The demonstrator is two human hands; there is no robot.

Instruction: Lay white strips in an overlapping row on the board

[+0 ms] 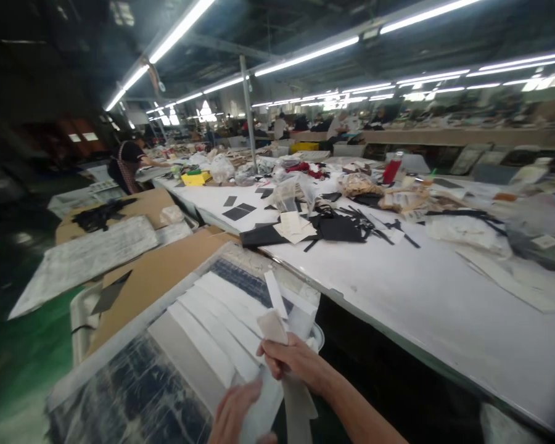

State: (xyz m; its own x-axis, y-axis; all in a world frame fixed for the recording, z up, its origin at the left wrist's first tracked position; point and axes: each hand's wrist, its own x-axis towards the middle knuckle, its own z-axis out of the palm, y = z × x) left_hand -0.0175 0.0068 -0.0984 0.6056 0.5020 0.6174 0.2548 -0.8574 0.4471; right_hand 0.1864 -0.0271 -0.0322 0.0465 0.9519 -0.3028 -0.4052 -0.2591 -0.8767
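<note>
My right hand (pixel 287 357) is closed around a pale grey fabric-like strip (pixel 272 327). The strip's upper end sticks out above the fingers, and a longer length (pixel 296 410) hangs below the hand. At the bottom edge, slightly blurred, my left hand (pixel 235 410) has its fingers apart over the right-hand ends of several white strips (pixel 222 327). Whether it touches them I cannot tell. These strips lie fanned side by side on a dark-patterned, worn board (pixel 134 388). One narrow white piece (pixel 275 293) lies just beyond my right hand.
A long white table (pixel 398 296) runs along the right, bearing black pieces (pixel 342 229), cream cards (pixel 295 227), plastic bags and a red bottle (pixel 391 169). Brown cardboard (pixel 166 271) lies left of the board. A dark gap separates board and table. Another person (pixel 127 163) stands far left.
</note>
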